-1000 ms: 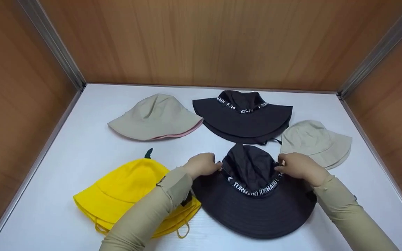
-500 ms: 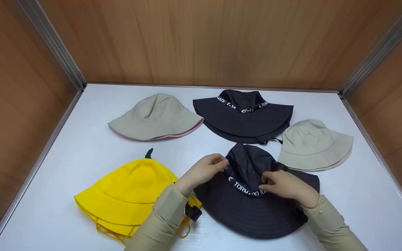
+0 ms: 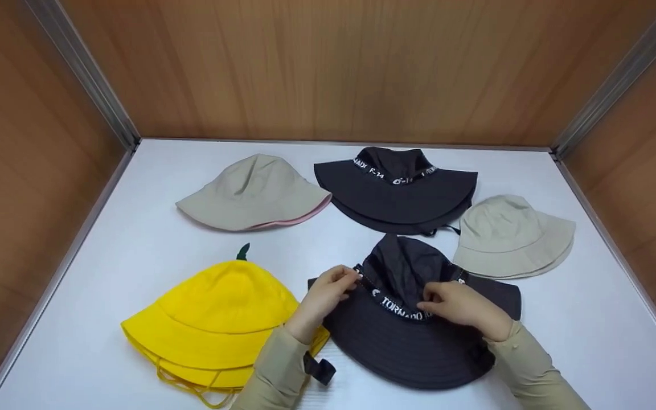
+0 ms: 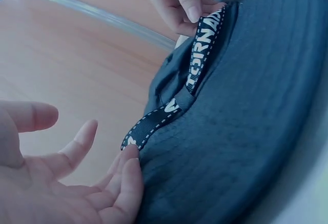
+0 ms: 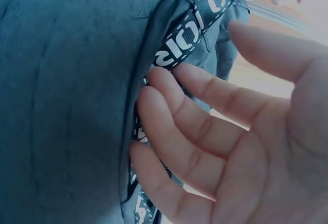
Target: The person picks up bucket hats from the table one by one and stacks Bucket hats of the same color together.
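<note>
A black wide-brimmed bucket hat (image 3: 413, 353) lies folded flat on the white table, its crown pointing away. Around the crown runs a black hatband (image 4: 205, 49) with white "TORNADO" lettering. My left hand (image 3: 322, 299) is at the band's left end; in the left wrist view its fingertips touch the band while the thumb stands apart. My right hand (image 3: 464, 304) is over the right part of the band. Its fingers (image 5: 169, 131) lie along the lettering in the right wrist view, thumb spread away, hiding some letters.
Left of the black hat lies a yellow bucket hat (image 3: 214, 313) with cords, partly under my left forearm. Behind are a beige hat with pink lining (image 3: 259, 193), another black hat (image 3: 402, 199) and a pale beige hat (image 3: 510, 239). Wooden panels (image 3: 328, 68) enclose the table.
My right hand has moved left and nearer, from the crown's right side to the front lettering. The left hand has shifted slightly left and nearer. The hats lie nearly as before.
</note>
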A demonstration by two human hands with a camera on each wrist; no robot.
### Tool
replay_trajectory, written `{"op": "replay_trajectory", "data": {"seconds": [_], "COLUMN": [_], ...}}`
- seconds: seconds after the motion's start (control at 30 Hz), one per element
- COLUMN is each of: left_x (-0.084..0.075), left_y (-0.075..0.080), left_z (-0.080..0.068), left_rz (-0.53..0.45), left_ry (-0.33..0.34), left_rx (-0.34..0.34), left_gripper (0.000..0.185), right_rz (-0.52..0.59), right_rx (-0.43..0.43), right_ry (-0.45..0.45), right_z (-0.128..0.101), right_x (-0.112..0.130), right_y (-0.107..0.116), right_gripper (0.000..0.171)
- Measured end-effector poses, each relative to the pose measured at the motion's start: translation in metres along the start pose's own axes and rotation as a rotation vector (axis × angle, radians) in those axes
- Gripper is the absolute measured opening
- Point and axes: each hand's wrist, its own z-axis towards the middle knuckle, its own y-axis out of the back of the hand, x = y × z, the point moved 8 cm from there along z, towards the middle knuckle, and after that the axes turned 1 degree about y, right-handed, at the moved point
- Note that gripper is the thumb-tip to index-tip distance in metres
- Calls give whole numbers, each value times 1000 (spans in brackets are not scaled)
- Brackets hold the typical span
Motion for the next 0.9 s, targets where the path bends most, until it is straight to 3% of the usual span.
{"op": "replay_trajectory", "data": {"seconds": [0.23,0.33,0.53,0.7,0.83,0.9], "left_x": [7,8,9,11,14,14], "left_y": [0,0,-1,-1,-2,-3], "left_z": [2,2,4,4,6,7], "left_rz": [-4,-9,-30,-48,-46,-42], "left_ry": [-18,-25,-30,-27,-20,-24], "left_rx": [-10,-20,-24,-34,-34,-26], "left_gripper": [28,27,28,27,27,27], "right_rz": [39,30,111,327,573,630], "right_rx": [29,8,-41,-110,-232,-302], "right_ry": [10,13,-30,-182,-358,-428], "right_z": [6,12,34,59,73,77], "right_x": [-4,-7,-22,-58,-90,-102], "right_y": [8,19,53,78,84,83], "right_gripper": [22,21,20,28,34,34]}}
